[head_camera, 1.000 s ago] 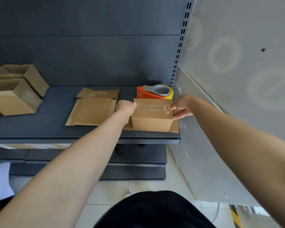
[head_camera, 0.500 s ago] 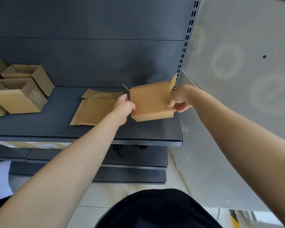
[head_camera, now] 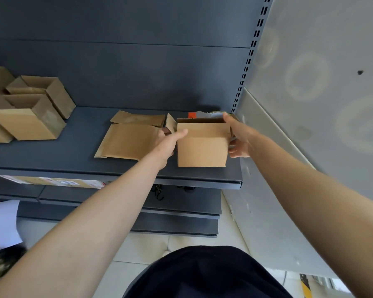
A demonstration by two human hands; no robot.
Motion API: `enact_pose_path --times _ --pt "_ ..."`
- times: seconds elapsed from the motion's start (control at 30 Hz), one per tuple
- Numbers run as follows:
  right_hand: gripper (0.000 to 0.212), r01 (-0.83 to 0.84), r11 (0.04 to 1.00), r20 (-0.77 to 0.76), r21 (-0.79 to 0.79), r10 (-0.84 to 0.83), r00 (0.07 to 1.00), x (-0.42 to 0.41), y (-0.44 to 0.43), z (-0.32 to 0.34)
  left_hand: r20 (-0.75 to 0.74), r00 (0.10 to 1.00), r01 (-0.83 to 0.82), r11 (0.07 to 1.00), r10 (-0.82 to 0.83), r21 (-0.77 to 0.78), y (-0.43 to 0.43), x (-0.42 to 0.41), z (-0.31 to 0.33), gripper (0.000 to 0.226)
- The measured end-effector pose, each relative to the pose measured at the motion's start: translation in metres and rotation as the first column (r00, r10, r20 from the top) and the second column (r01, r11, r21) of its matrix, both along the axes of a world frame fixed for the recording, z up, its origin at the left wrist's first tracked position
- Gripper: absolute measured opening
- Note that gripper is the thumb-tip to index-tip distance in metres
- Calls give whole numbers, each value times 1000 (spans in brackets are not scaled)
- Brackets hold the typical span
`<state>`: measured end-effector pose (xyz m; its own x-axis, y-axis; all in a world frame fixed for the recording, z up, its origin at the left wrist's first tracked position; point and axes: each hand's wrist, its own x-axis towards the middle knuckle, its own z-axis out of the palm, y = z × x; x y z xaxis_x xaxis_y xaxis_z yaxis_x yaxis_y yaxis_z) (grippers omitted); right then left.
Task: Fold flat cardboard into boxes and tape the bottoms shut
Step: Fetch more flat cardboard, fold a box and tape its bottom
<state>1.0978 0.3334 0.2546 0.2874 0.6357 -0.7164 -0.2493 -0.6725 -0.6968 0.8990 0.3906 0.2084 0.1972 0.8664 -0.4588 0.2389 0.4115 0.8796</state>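
The box sits right of centre in the frame, upright, its open mouth facing up and its plain brown front wall square to the camera. A small flap sticks out at its upper left corner. The left hand clamps the left side, thumb laid across the top of the front wall and the other fingers tucked behind. The right hand grips the opposite side, one finger reaching up to the top right corner and the rest curled round the lower edge. The box is at the right end of the dark shelf, close to its front lip; whether its bottom rests on the shelf or hangs just above is hard to tell from this angle.

Just behind the box, a sliver of the orange tape dispenser peeks over the rim. Just left of the left hand lies a flat cardboard sheet, with a second flat piece behind it. Over at the far left of the frame stand finished boxes, mouths open. Lower shelves run beneath, and a white sheet of paper shows at the lower left.
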Motion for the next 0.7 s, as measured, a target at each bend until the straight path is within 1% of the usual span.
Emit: enact_pose_path --times 0.03,0.1,0.17,0.23,0.3,0.37,0.5,0.57,0.63,0.7 --pt "67 36 999 38 16 -37 999 0 1 -2 53 997 -48 998 50 -43 1 3 3 86" --pt "56 95 994 49 59 -97 994 1 2 -4 71 989 -122 987 130 -108 3 7 10 84" --pt "55 130 987 -10 92 -129 992 4 2 -6 57 974 -209 966 220 -152 6 11 13 74" --pt "55 123 989 -29 80 -121 992 6 1 -9 26 959 -276 949 283 -151 7 14 13 69" --pt "51 92 993 -7 72 -91 996 6 1 -11 13 953 -298 946 302 -131 6 18 13 75" --pt "48 44 996 63 80 -49 997 5 -1 -11 52 955 -283 951 291 -122 1 21 19 81" --pt "51 -45 994 261 95 19 965 3 -1 -12 92 959 -261 961 268 -87 -8 22 26 70" --pt "57 -57 993 344 106 17 939 0 2 -12 118 956 -258 962 268 -90 -11 20 29 65" --pt "55 -55 989 409 138 -7 913 -4 5 -7 131 959 -238 966 250 -96 -15 15 32 58" --pt "54 -67 986 470 153 -13 883 -9 12 1 122 964 -231 971 238 -70 -20 10 34 62"
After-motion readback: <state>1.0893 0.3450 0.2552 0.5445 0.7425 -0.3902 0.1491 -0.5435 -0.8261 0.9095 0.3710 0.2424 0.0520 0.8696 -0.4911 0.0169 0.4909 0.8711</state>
